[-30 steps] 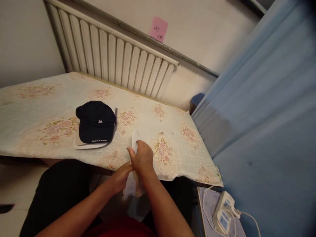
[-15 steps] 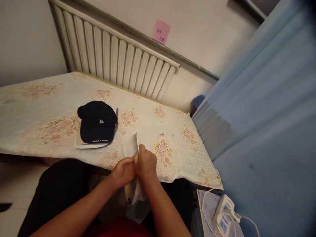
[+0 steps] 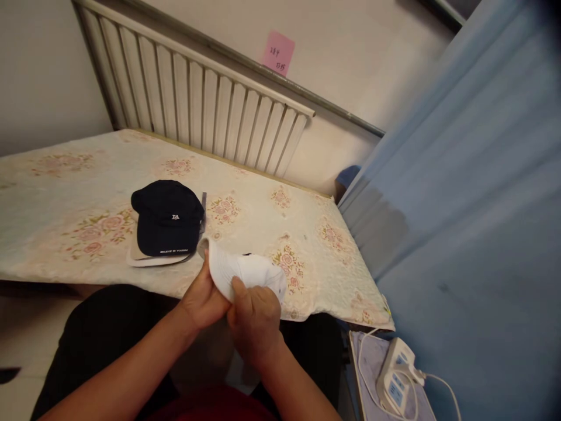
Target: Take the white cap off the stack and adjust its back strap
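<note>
A white baseball cap (image 3: 256, 270) is held in front of me over the near edge of the bed, its curved brim toward the left. My left hand (image 3: 208, 298) grips the brim from below and the left side, with its fingers partly hidden behind it. My right hand (image 3: 255, 316) is closed on the cap's near edge, thumb on top of the white cloth. To the left, a navy cap (image 3: 169, 219) with white lettering rests on top of other light-coloured caps (image 3: 146, 261), whose brims show beneath it.
The bed has a floral quilted cover (image 3: 245, 219). Behind it stands a white radiator (image 3: 210, 111), with a pink note (image 3: 279, 54) above. A blue curtain (image 3: 456, 234) hangs on the right. A white power strip (image 3: 397, 377) with cables sits on a small stand at lower right.
The white cap has been turned from edge-on and hanging down to lying sideways, its outer face now showing. My left hand has shifted left along the brim; my right hand has rotated with it.
</note>
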Motion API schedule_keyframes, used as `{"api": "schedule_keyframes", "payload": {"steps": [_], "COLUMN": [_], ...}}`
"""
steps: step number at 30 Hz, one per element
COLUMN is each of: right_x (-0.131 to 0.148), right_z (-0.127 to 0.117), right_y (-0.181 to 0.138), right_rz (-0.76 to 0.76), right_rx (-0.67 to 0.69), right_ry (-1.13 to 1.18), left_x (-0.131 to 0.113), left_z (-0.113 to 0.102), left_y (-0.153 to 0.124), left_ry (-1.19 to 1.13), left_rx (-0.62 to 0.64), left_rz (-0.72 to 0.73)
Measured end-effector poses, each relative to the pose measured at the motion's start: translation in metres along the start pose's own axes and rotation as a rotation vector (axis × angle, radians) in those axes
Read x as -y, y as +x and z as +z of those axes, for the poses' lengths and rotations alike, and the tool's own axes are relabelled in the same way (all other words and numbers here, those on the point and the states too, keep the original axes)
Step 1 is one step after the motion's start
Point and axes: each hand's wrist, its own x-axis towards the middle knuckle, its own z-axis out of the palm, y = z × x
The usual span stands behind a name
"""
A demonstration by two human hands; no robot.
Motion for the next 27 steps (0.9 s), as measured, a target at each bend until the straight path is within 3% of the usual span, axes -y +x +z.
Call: {"api": "schedule_keyframes", "payload": {"steps": [7, 13, 22, 27], "right_x": [-0.014, -0.020, -0.020, -0.018], "right_z": [0.003, 0.010, 0.015, 0.002], "right_y": [-0.009, -0.021, -0.033, -0.031], "right_rz": [-0.077, -0.072, -0.068, -0.081], "right_rx": [-0.024, -0.060, -0.104, -0.027], "right_ry": [0.007, 0.024, 0.066, 0.204], "left_x": [-0.006, -0.007, -0.010, -0.015], "left_z": [0.014, 0.012, 0.007, 0.000], "left_y": [-0.003, -0.003, -0.010, -0.017], "left_ry": [0.018, 0.000, 0.030, 0.065], "left_rx": [0.026, 0.049, 0.171, 0.167], "left_rz": [0.026, 0.075, -0.017, -0.019]}}
